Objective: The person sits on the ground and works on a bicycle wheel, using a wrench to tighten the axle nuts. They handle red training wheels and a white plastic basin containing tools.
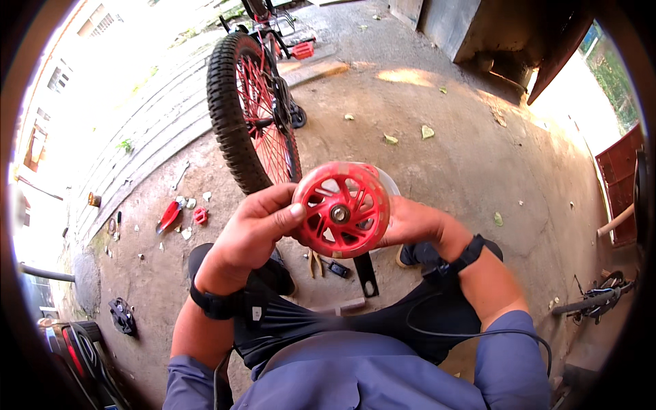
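Note:
In front of my lap I hold a small red spoked wheel [339, 214] with a metal hub, face up toward me. My left hand [256, 225] closes on its left rim, thumb on the front face. On the other side, my right hand [418, 222] grips the right edge, its fingers mostly hidden behind the wheel. A pale rounded rim shows behind the upper right; whether it is a second wheel I cannot tell. Below the wheel hangs a slotted black metal bracket [367, 277]. Yellow-handled pliers [315, 264] and a small black object [339, 269] lie on the ground beneath.
A bicycle's knobby tyre [229, 116] with red spokes stands ahead. Left on the ground lie a wrench [181, 175], a red tool [168, 216], a red part [200, 216] and a black item [122, 316]. Another bicycle part [601, 301] is at far right.

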`<state>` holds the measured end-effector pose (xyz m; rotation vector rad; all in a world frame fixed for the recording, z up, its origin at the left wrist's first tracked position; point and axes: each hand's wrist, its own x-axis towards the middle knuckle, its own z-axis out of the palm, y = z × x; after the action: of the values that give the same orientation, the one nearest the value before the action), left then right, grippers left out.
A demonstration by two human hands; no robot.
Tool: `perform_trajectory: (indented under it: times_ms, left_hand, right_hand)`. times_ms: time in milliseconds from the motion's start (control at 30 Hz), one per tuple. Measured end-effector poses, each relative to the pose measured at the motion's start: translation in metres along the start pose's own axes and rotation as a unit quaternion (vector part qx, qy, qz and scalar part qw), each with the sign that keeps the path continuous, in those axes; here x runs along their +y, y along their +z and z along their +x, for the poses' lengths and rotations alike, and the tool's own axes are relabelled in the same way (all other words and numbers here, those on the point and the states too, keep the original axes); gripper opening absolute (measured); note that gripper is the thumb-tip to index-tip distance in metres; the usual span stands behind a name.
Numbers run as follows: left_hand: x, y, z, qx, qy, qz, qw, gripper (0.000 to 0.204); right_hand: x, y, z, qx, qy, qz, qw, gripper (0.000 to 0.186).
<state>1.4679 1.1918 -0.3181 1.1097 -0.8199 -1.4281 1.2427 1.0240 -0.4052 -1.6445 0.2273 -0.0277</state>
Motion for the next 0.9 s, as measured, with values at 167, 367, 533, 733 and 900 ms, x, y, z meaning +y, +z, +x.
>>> perform_trajectory:
  times_ms: [167, 367, 533, 733, 900]
  left_hand:
    - [0.017, 0.022, 0.014, -0.006, -0.001, -0.074, 0.997, 0.034]
    - [0.009, 0.035, 0.043, 0.041, -0.010, -0.146, 0.988, 0.026]
    - [0.013, 0.035, 0.051, 0.083, 0.010, -0.185, 0.979, 0.021]
    - [0.020, 0.044, 0.071, 0.103, 0.051, -0.074, 0.991, 0.028]
    - [0.012, 0.032, 0.080, 0.172, 0.134, -0.039, 0.975, 0.034]
  right_hand:
    - [-0.016, 0.032, 0.002, 0.061, -0.137, 0.084, 0.985, 0.051]
    - [0.007, 0.043, -0.006, 0.130, -0.119, 0.193, 0.965, 0.044]
    - [0.013, 0.030, 0.008, 0.106, -0.058, 0.319, 0.940, 0.063]
    - [0.013, 0.033, 0.013, 0.158, -0.091, 0.276, 0.944, 0.058]
    - [-0.008, 0.031, 0.005, 0.180, 0.018, 0.240, 0.954, 0.040]
